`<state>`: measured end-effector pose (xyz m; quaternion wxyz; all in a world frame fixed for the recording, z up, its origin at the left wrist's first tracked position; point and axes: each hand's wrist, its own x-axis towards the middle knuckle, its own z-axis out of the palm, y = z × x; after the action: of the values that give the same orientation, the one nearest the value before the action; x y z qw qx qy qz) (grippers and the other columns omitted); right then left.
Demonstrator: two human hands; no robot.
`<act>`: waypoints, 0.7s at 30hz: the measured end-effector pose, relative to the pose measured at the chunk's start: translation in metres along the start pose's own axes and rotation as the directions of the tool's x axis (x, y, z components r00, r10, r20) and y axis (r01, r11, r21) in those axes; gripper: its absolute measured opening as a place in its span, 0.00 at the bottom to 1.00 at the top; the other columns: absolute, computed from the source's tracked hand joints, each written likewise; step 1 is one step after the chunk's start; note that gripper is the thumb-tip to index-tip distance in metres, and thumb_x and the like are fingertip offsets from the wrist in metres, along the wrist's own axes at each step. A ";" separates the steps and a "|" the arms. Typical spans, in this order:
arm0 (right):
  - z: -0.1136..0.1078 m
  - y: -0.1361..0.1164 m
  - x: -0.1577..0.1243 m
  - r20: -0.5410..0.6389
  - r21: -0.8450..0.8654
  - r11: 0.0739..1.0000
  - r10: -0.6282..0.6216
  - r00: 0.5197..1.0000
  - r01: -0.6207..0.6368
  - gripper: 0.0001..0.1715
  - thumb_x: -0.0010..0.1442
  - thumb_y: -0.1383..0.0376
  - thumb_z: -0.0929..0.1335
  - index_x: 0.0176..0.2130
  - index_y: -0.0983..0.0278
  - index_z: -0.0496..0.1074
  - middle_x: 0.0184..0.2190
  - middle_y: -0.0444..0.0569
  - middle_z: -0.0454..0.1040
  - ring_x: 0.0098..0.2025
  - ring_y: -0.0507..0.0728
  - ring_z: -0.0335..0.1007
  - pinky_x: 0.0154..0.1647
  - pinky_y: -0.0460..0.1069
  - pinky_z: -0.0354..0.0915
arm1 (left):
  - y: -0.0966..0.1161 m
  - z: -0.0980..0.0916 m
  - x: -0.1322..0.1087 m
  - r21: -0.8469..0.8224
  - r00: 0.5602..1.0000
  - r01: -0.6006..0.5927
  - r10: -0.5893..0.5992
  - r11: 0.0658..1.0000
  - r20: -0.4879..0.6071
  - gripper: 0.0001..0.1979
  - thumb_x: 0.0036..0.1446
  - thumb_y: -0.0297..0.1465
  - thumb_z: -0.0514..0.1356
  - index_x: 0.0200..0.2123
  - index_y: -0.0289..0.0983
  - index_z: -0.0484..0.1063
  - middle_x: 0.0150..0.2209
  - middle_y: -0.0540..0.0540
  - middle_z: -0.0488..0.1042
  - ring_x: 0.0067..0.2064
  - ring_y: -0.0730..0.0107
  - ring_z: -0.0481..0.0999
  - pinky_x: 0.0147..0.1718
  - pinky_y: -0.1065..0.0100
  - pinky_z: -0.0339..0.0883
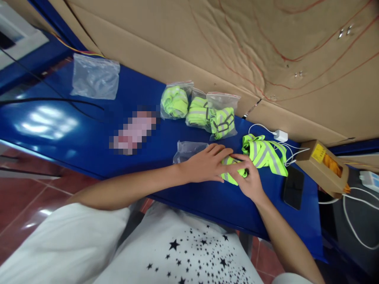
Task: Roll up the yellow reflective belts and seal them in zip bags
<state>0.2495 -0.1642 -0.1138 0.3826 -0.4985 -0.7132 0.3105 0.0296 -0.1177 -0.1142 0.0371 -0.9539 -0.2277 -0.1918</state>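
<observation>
My left hand [205,163] and my right hand [247,177] meet around a bundle of lime-yellow reflective strap [231,177] near the table's front edge. The left fingers press on its left and top, while the right fingers wrap its right side. A flat clear plastic bag [189,150] lies partly under my left hand. Right behind my right hand is a loose pile of the same strap [263,154]. Three clear zip bags with folded strap, the left one [175,101], the middle one [197,111] and the right one [222,120], stand side by side at the back.
Blue table [97,138] under everything, cardboard panel [177,47] behind. Another clear bag [96,77] lies at the back left, near black cables. At right are a black phone [293,187], a white charger [280,135] with cables and a cardboard box [322,167]. A blurred-out item lies left of centre.
</observation>
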 end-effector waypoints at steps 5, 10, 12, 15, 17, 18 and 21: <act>-0.010 0.001 -0.004 0.107 -0.004 0.999 -0.046 0.993 0.047 0.19 0.66 0.60 0.74 0.55 0.58 0.74 0.49 0.50 0.83 0.48 0.59 0.82 0.47 0.51 0.78 | -0.006 -0.007 0.000 -0.019 0.999 -0.043 0.043 0.999 -0.018 0.50 0.54 0.49 0.74 0.73 0.48 0.56 0.64 0.34 0.66 0.57 0.50 0.72 0.56 0.56 0.66; -0.014 -0.003 -0.008 0.209 0.015 0.996 -0.093 0.974 0.092 0.18 0.68 0.62 0.72 0.56 0.56 0.73 0.50 0.49 0.82 0.49 0.59 0.83 0.47 0.51 0.79 | -0.007 -0.008 -0.001 0.001 0.977 -0.159 0.157 0.987 -0.143 0.42 0.64 0.37 0.68 0.75 0.51 0.52 0.64 0.36 0.66 0.57 0.57 0.73 0.55 0.59 0.66; -0.009 -0.003 -0.007 0.169 0.017 0.996 -0.086 0.982 0.084 0.18 0.69 0.62 0.71 0.57 0.57 0.71 0.48 0.48 0.83 0.46 0.59 0.83 0.45 0.50 0.79 | -0.002 -0.005 0.000 0.061 0.965 -0.182 0.190 0.981 -0.182 0.44 0.66 0.25 0.64 0.76 0.57 0.47 0.62 0.39 0.69 0.54 0.61 0.74 0.53 0.60 0.66; -0.004 0.001 -0.005 0.126 -0.003 0.997 -0.081 0.989 0.082 0.17 0.70 0.60 0.71 0.57 0.57 0.70 0.44 0.48 0.83 0.41 0.59 0.83 0.39 0.50 0.79 | 0.007 -0.005 0.003 0.073 0.966 -0.151 0.163 0.986 -0.203 0.50 0.63 0.19 0.63 0.77 0.59 0.43 0.64 0.39 0.68 0.52 0.60 0.75 0.53 0.57 0.67; -0.004 0.003 -0.005 0.150 -0.013 0.993 -0.115 0.982 0.119 0.19 0.71 0.60 0.69 0.60 0.57 0.69 0.48 0.50 0.82 0.45 0.60 0.83 0.43 0.51 0.79 | 0.006 -0.012 0.003 -0.058 0.977 -0.139 0.127 0.989 -0.173 0.51 0.61 0.25 0.69 0.77 0.54 0.45 0.71 0.34 0.60 0.58 0.53 0.73 0.55 0.53 0.67; -0.005 0.004 -0.005 0.171 -0.017 0.989 -0.141 0.975 0.146 0.20 0.72 0.61 0.68 0.61 0.57 0.68 0.51 0.51 0.81 0.49 0.60 0.82 0.46 0.52 0.79 | 0.003 -0.019 0.002 -0.165 0.983 -0.138 0.115 0.976 -0.144 0.52 0.59 0.29 0.72 0.77 0.50 0.46 0.74 0.32 0.54 0.63 0.49 0.70 0.58 0.52 0.67; -0.009 0.003 -0.005 0.237 -0.031 0.975 -0.205 0.950 0.219 0.22 0.71 0.64 0.68 0.63 0.55 0.68 0.56 0.52 0.79 0.55 0.60 0.79 0.54 0.53 0.76 | -0.018 -0.038 -0.003 -0.434 0.998 -0.065 0.062 0.899 -0.021 0.61 0.50 0.41 0.78 0.77 0.41 0.45 0.76 0.30 0.48 0.74 0.43 0.56 0.69 0.48 0.57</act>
<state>0.2599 -0.1678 -0.1126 0.3134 -0.3898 -0.8110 0.3034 0.0054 -0.1091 -0.0808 -0.1694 -0.9445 -0.1479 -0.2396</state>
